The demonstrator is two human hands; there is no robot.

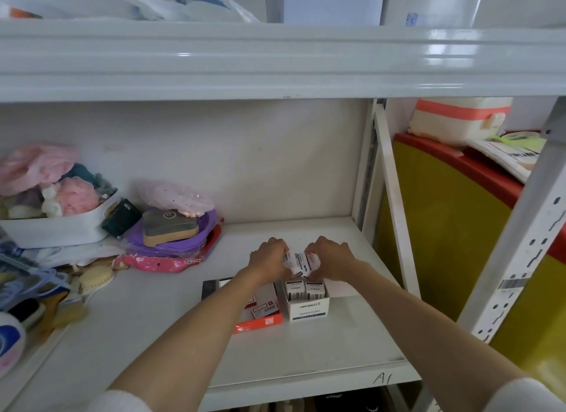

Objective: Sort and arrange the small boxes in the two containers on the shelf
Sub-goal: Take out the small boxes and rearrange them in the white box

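Note:
Two open cardboard containers stand side by side on the white shelf (337,344). The orange container (260,321) on the left holds red-and-white small boxes (266,308), partly hidden by my left forearm. In the white paper-clips container (309,309) on the right, two white small boxes (304,289) stand upright. Just behind and above that container, my left hand (268,258) and my right hand (332,257) together grip a bunch of white small boxes (300,263) between them.
A black flat item (209,289) lies behind the orange container. Left of it sit purple bowls (171,243), a white basket (55,231) of soft things, brushes and clutter. The upper shelf beam (275,62) hangs overhead; a metal upright (395,197) bounds the right side.

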